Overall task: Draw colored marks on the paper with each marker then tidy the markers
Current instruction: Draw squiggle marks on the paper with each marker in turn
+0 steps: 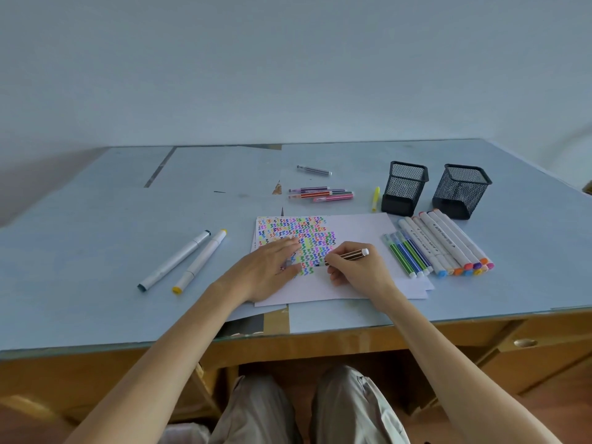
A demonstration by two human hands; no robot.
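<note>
Brown marker (347,255) in rt hand (358,267) grip

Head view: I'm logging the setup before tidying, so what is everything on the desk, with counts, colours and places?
paper: small stack, white, top sheet part filled with coloured squiggles, desk centre
mesh pen holders: two, black, behind the paper's right end
thick white markers: about eight, coloured caps, right of paper
thin markers: about four, green and blue, at paper's right edge
thin markers behind paper: about four, plus a grey one farther back
yellow pen: one, beside left holder
large markers: two, white, left of paper
left hand: flat on paper
right hand: fingers holding striped marker
</note>
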